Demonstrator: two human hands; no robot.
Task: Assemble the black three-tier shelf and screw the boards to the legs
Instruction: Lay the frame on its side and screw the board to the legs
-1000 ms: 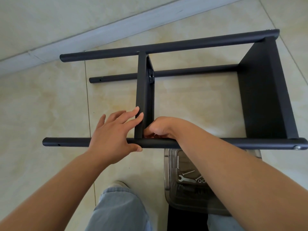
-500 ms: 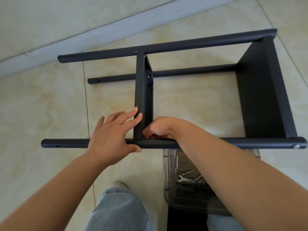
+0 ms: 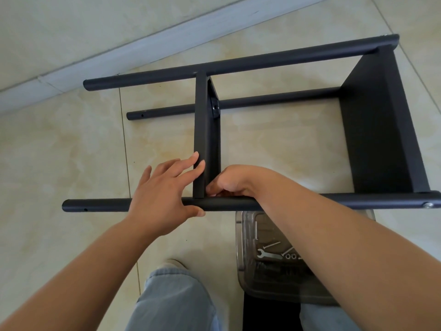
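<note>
The black shelf lies on its side on the tiled floor. Its near leg [image 3: 358,199] runs left to right under my arms. The middle board [image 3: 202,130] stands on edge between this leg and the far upper leg [image 3: 262,62]. An end board [image 3: 377,130] joins the legs at the right. My left hand [image 3: 162,194] rests over the near leg, straight fingers touching the middle board's left face, thumb below the leg. My right hand [image 3: 233,181] has its fingers curled and pinched at the corner where the middle board meets the near leg. What they pinch is hidden.
A lower far leg [image 3: 274,100] lies on the floor. A corner bracket [image 3: 215,107] shows on the middle board. A screw head [image 3: 428,205] sits in the near leg's right end. A clear plastic box [image 3: 241,247] holds a wrench [image 3: 265,254] and screws, beside my knee [image 3: 176,302].
Both hands stay where they were on the leg and the board; only the view has shifted slightly.
</note>
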